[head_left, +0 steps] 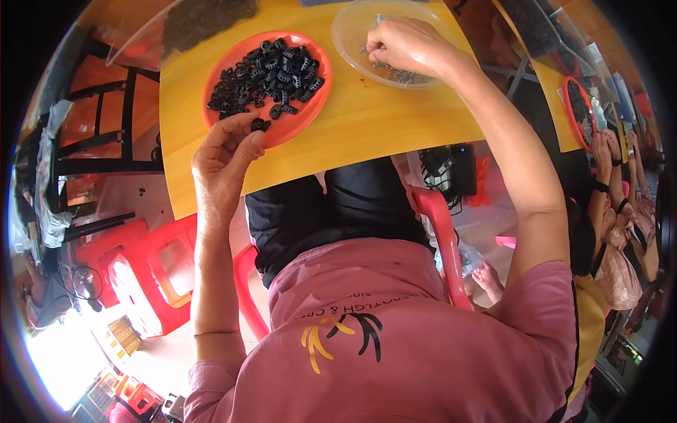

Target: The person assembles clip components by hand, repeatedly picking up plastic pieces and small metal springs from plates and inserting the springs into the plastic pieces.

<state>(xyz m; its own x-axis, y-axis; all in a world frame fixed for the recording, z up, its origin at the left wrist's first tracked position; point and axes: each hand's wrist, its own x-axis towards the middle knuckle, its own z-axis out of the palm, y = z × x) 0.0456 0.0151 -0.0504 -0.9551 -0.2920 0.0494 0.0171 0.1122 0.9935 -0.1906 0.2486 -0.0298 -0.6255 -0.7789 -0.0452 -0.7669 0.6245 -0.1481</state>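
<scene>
My left hand (224,158) pinches a small black plastic part (260,125) between thumb and fingertips, over the near rim of a round red-orange plate (308,116). Heaped on that plate are many similar black parts (264,74). My right hand (409,46) reaches over a clear round plastic bowl (345,44), its fingers pinched together. Inside the bowl lie small silvery metal pieces (403,76), perhaps springs or screws. Whatever sits between the right fingertips is hidden.
Both containers stand on a yellow table (367,127). A clear bin of dark pieces (204,22) sits at its far left. On the right, another person's hands (605,146) work beside a second red plate (578,109). Red plastic stools (159,271) stand at left.
</scene>
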